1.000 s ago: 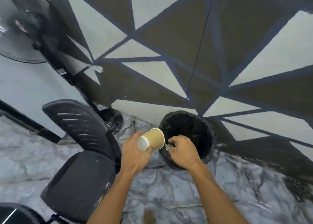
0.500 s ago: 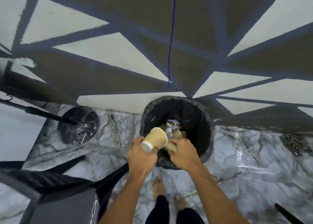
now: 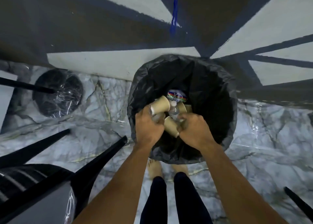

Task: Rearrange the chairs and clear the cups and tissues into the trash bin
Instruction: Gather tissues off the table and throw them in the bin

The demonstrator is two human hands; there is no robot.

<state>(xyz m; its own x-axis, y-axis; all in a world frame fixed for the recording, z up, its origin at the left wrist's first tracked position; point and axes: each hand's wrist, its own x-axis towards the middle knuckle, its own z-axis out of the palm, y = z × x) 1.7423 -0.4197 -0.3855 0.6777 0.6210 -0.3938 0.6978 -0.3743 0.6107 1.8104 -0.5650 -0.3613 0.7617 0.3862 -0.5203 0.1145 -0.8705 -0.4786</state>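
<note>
The trash bin (image 3: 220, 81), lined with a black bag, stands on the floor against the painted wall. Both my hands are inside its mouth. My left hand (image 3: 149, 127) grips a brown paper cup (image 3: 160, 105) lying on its side, white rim toward my fingers. My right hand (image 3: 194, 130) closes on a second brown paper cup (image 3: 171, 126) between the two hands. Below them in the bin lie a plastic bottle (image 3: 174, 110), a coloured can (image 3: 177, 96) and more brown cups. No tissue is visible.
A black chair (image 3: 33, 190) stands close at my lower left, its legs reaching toward the bin. A round black fan base (image 3: 57, 93) sits on the marble floor left of the bin. Another dark leg (image 3: 298, 205) shows at lower right. My bare feet (image 3: 154, 169) touch the bin's near side.
I have stepped up to the bin and now look straight down into it. Both hands have moved forward and down, carrying the cups from the near rim into the bin's mouth.
</note>
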